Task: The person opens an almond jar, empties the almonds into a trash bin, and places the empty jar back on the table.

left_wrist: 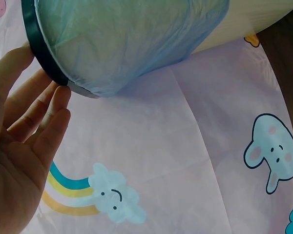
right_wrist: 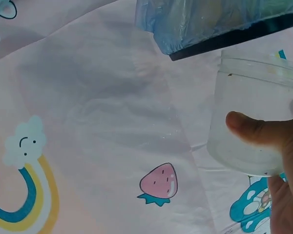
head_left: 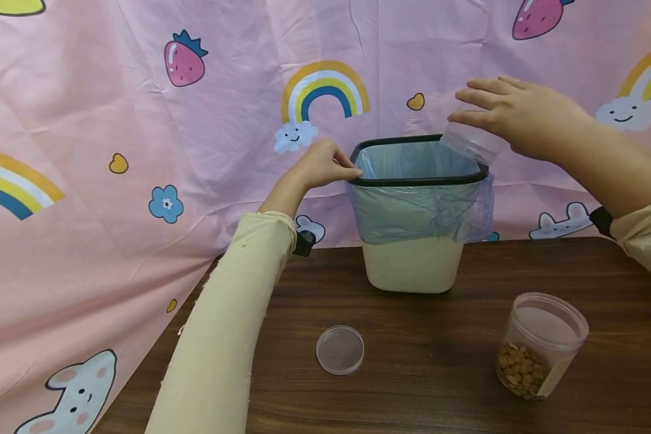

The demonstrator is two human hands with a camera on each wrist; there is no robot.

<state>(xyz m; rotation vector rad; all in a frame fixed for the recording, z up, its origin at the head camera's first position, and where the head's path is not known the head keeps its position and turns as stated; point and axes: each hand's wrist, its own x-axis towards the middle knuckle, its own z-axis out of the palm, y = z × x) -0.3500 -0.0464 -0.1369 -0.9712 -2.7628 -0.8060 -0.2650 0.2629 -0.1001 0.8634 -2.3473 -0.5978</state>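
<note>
My left hand (head_left: 325,166) pinches the black rim (head_left: 420,181) of a cream waste bin (head_left: 415,265) at its left side. A translucent blue bin liner (head_left: 401,211) is folded over the bin's outside. In my right hand (head_left: 531,117) is a clear plastic jar (right_wrist: 254,112), held with the thumb along its wall. The jar is tipped, its mouth at the bin's right rim. A few dark specks cling to its wall in the right wrist view. What lies at the bottom of the bin is hidden.
On the dark wooden table (head_left: 412,392), a second clear jar (head_left: 542,343) with brown nut-like pieces (head_left: 521,371) stands at the right. A round clear lid (head_left: 340,350) lies in front of the bin. A pink printed cloth (head_left: 233,120) hangs behind.
</note>
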